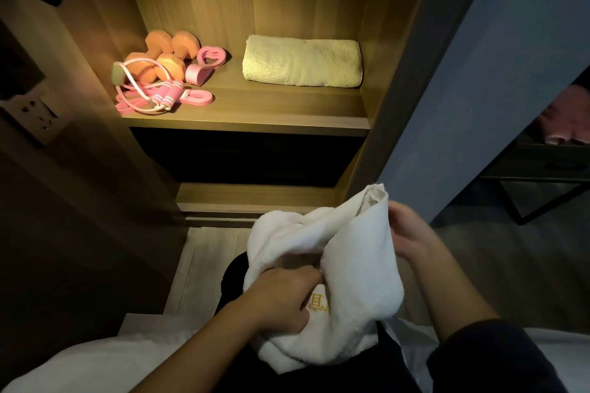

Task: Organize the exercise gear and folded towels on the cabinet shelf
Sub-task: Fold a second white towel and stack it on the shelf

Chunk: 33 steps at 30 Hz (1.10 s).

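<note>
A white towel (357, 268) with gold embroidery hangs bunched in front of me, low in the view. My left hand (281, 297) grips its lower left part, and my right hand (405, 233) holds its upper right edge. On the lit cabinet shelf (255, 112) a folded cream towel (303, 61) lies at the right. Orange dumbbells (159, 57), a pink grip trainer (207, 64), a pink skipping rope (159, 99) and a pink resistance band (194, 97) are grouped at the left of the shelf.
Below the shelf is a dark drawer front (249, 156), then a lower wooden ledge (255, 198). A wall socket (36, 115) is on the left panel. A pink cloth (565, 118) lies on a dark side table at the far right. White bedding (95, 367) lies near me.
</note>
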Each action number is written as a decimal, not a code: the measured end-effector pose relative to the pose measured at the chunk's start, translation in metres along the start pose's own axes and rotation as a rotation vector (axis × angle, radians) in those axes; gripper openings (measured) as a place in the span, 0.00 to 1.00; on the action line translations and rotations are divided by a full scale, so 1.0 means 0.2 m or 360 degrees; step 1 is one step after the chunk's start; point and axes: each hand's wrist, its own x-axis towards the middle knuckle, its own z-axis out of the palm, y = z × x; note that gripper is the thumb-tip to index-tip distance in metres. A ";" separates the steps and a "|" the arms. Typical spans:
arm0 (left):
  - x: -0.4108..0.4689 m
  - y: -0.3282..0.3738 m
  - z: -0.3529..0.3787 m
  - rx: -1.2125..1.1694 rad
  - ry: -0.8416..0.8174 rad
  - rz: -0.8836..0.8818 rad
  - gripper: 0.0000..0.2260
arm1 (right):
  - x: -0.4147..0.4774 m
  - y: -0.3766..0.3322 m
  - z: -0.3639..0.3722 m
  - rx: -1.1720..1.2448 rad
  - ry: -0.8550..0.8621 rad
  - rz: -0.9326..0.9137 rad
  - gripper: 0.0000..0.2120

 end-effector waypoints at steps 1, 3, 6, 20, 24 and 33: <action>0.00 0.00 0.00 -0.0017 -0.0003 -0.0006 0.20 | -0.01 -0.03 -0.01 -0.0011 -0.0039 0.0046 0.11; 0.00 0.01 0.00 -0.0049 -0.0003 -0.0031 0.19 | -0.02 -0.12 -0.02 -0.0152 0.0044 0.0135 0.15; 0.01 0.04 -0.01 -0.0188 0.0011 -0.0102 0.17 | -0.03 -0.20 0.03 -0.0619 0.0152 0.0070 0.09; 0.11 0.31 -0.04 -0.0075 0.0590 0.0347 0.21 | 0.02 -0.13 0.12 -0.0807 0.0167 -0.0090 0.15; 0.17 0.29 0.01 -0.0321 0.0303 0.0347 0.21 | 0.12 0.03 0.08 -0.0833 0.0455 -0.0197 0.15; 0.01 -0.02 -0.06 -0.0216 0.0104 -0.0086 0.14 | 0.25 0.29 0.08 -0.0786 0.0741 -0.0450 0.17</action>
